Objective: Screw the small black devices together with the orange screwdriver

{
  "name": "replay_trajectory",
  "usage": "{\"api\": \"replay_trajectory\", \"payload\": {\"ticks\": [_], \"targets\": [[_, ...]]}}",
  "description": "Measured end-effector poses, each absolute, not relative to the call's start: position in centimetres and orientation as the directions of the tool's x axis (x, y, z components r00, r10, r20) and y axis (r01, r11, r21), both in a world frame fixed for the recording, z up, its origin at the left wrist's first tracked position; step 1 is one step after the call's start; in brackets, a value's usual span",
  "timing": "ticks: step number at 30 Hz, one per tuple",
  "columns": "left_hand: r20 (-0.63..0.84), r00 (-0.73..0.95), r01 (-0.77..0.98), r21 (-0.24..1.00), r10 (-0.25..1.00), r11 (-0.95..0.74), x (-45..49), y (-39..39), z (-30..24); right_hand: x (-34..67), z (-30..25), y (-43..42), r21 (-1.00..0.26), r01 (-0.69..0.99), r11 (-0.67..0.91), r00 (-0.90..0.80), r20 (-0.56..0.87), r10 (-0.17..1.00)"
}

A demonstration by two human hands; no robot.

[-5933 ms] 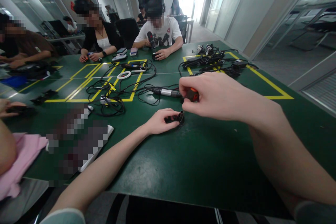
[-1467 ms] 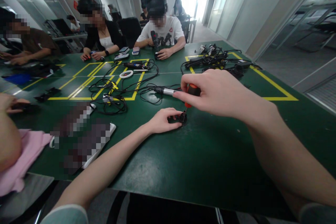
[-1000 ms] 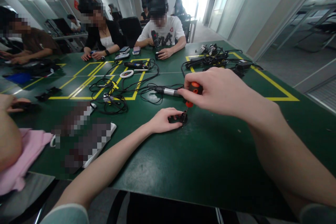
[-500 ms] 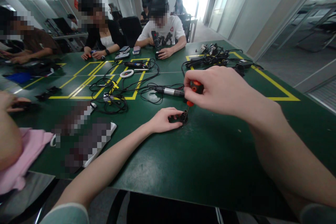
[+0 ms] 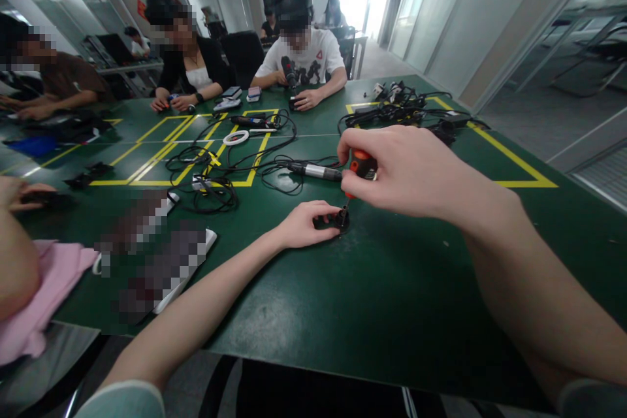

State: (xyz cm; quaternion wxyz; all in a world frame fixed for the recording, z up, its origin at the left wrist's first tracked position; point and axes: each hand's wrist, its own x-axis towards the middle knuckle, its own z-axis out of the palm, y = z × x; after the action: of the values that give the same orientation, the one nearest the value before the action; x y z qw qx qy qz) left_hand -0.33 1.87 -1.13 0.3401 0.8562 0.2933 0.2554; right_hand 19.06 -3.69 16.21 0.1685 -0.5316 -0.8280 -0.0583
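My left hand (image 5: pixel 304 225) rests on the green table (image 5: pixel 382 294) with its fingers closed round a small black part (image 5: pixel 337 221), pinning it down. My right hand (image 5: pixel 401 170) hovers just above it, gripping a screwdriver with an orange and black handle (image 5: pixel 361 163). The screwdriver stands nearly upright and its tip touches the top of the black part. Most of the handle is hidden inside my fingers.
Behind my hands lie a silver and black tool (image 5: pixel 313 172), tangled black cables (image 5: pixel 210 176) and a white ring (image 5: pixel 236 138) among yellow taped squares. More black gear (image 5: pixel 401 111) sits far right. Other people sit at the far and left sides; pink cloth (image 5: pixel 34 300) lies at left.
My right hand has shifted slightly on the screwdriver handle, turning it over the black part. My left hand has stayed on the part.
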Motion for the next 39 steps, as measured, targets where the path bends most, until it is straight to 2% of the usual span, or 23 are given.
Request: {"api": "replay_trajectory", "payload": {"ticks": [5, 11, 17, 26, 39], "targets": [[0.226, 0.694, 0.350, 0.724, 0.683, -0.595, -0.3, 1.8, -1.0, 19.1, 16.2, -3.6, -0.056, 0.910, 0.411, -0.373, 0.321, 0.870], [0.223, 0.699, 0.346, 0.726, 0.679, -0.595, -0.3, 1.9, -1.1, 19.3, 16.2, -3.7, -0.147, 0.863, 0.483, -0.424, 0.309, 0.851], [0.243, 0.706, 0.312, 0.737, 0.665, -0.600, -0.4, 2.0, -1.3, 19.2, 16.1, -3.7, -0.131, 0.863, 0.487, -0.432, 0.306, 0.848], [0.231, 0.702, 0.388, 0.669, 0.674, -0.633, 0.1, 1.9, -0.9, 19.2, 16.3, -3.7, -0.132, 0.863, 0.488, -0.439, 0.283, 0.853], [0.058, 0.832, 0.437, 0.544, 0.551, -0.717, 1.3, 3.8, 2.1, 19.0, 16.5, -3.8, -0.129, 0.874, 0.468, -0.429, 0.246, 0.869]]}}
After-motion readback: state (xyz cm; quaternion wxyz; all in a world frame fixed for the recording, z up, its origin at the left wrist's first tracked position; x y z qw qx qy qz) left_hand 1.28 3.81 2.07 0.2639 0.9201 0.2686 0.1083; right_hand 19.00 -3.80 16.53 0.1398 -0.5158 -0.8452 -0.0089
